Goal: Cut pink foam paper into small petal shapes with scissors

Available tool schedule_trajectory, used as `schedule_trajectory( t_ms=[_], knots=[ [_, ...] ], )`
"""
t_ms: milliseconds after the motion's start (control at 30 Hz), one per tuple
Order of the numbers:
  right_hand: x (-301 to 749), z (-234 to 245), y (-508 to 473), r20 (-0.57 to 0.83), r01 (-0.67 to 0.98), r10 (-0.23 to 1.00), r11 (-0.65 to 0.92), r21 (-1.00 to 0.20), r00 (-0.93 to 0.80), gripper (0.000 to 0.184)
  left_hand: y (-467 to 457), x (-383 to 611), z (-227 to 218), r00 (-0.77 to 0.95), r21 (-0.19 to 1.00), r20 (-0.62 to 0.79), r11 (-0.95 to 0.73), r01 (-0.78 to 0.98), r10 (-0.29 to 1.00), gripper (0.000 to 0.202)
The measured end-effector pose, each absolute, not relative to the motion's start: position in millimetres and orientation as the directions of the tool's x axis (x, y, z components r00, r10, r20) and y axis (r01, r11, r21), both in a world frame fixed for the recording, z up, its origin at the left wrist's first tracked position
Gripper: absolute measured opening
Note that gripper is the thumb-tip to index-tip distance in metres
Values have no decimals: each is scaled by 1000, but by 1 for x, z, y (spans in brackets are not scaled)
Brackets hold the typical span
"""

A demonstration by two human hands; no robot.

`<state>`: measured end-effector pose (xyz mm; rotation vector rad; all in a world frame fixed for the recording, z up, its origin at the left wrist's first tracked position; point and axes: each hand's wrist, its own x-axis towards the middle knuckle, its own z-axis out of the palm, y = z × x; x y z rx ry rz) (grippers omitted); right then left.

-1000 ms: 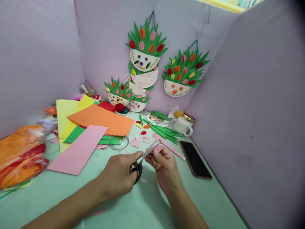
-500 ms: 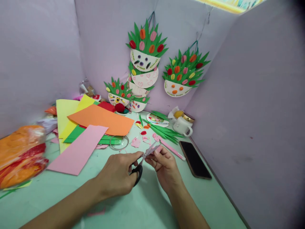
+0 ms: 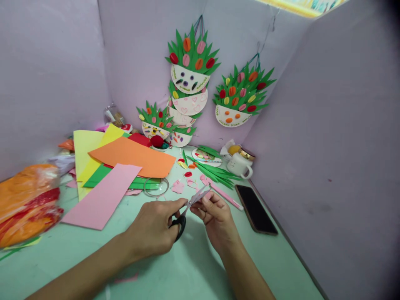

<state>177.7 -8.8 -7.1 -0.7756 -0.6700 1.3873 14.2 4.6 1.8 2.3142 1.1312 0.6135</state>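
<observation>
My left hand (image 3: pixel 159 227) is closed round the black handles of a pair of scissors (image 3: pixel 179 227), whose blades point up and right. My right hand (image 3: pixel 217 216) pinches a small piece of paper at the blade tips; the fingers hide most of it, and it looks pinkish. Just beyond the blades lie small pink paper cutouts (image 3: pixel 178 186) and a pink pen (image 3: pixel 226 196). A little farther off are a red oval cutout (image 3: pixel 188 174) and long green paper leaves (image 3: pixel 218 173).
Coloured sheets, with a pink strip (image 3: pixel 103 198) and an orange sheet (image 3: pixel 134 156) on top, lie at left beside a tape roll (image 3: pixel 156 187). A plastic bag (image 3: pixel 29 204) sits far left. At right are a phone (image 3: pixel 256 209) and a white mug (image 3: pixel 240 164). Paper flower baskets (image 3: pixel 190 79) hang behind.
The scissors' handles have drawn slightly closer together and the blades have narrowed. Both hands stay in almost the same place.
</observation>
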Motion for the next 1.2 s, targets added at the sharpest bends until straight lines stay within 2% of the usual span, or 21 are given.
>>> schedule_trajectory(
  t_ms=[333,500,600,733,800,900,1067,1200],
  knots=[
    [179,-6,-8,-40,-560,994,27,-828,106,22,6,13,2,558,573,176,-545,612,811,27],
    [182,-7,-7,-2,-462,985,80,-883,174,22,6,11,10,600,580,142,-557,594,787,27],
    [185,-7,-7,28,-404,986,93,-910,164,20,10,9,10,566,644,147,-512,568,812,25],
    [187,-7,-8,7,-400,992,58,-915,128,17,19,6,8,356,838,162,-319,443,920,20],
    [187,-7,-8,-5,-401,994,40,-915,110,17,22,5,8,321,891,136,-257,374,937,20],
    [186,-8,-8,-8,-396,994,35,-918,105,17,21,6,9,376,887,114,-265,379,920,17],
    [185,-4,-8,-21,-366,991,30,-930,133,17,13,10,11,460,806,100,-342,482,882,15],
    [182,-2,-10,-38,-289,997,-16,-957,73,16,9,16,13,423,924,89,-233,302,902,28]
  ],
)
